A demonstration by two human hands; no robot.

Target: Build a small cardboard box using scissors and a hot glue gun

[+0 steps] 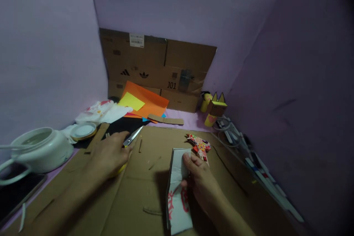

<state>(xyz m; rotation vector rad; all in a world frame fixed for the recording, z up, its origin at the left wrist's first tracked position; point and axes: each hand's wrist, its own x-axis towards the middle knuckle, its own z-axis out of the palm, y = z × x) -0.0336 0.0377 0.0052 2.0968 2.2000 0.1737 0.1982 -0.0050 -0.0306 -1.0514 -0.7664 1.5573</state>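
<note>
My right hand grips a folded piece of white-faced cardboard with red marks on its lower part. The thumb lies on the white face, and the piece stands tilted above the brown cardboard sheet. On the left, my left hand is closed over a pair of scissors. The metal blades point away to the upper right, and a bit of yellow handle shows under the palm. Just beyond my right hand lies a flower-patterned cut-out, partly hidden by the fingers.
A white pot and a round lid stand at the left. Orange paper, a yellow sheet and a cardboard strip lie at the back. A small cardboard figure and several pens line the right side.
</note>
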